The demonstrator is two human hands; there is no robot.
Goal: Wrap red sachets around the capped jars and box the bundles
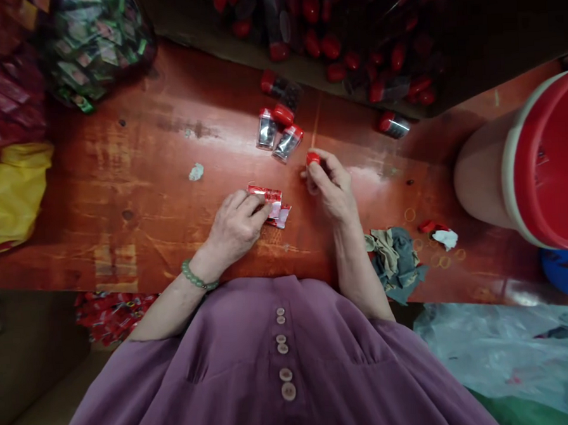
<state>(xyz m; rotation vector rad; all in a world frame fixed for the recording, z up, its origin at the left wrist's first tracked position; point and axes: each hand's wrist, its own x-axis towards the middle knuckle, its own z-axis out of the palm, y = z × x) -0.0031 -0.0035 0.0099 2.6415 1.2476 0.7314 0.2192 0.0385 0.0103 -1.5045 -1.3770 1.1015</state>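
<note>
- Nearest us is the purple shirt (253,347), below both sets of fingers.
- We see the left hand (234,228) with its fingers curled over red packets (264,192) lying on the tabletop (161,149); we cannot tell whether they pinch or only rest there.
- The right hand's (336,187) fingers grasp a red-capped bottle (313,157), just right of the packets and apart from them.
- We judge the step in hand to be handling one bottle and the packets side by side; the next move seems to call for a sure pinch on a packet's edge while the bottle stays steady.
- Beyond the fingers we find a cluster of bottles (287,143), and past it the carton (179,28), whose wall limits reaching forward.
- Left of the left fingers we have open room, with only a paper scrap (196,172) near.
- Right of the right fingers, a rag (397,263) and a tub (483,157) narrow the way; the tabletop's near edge runs just before the shirt.
</note>
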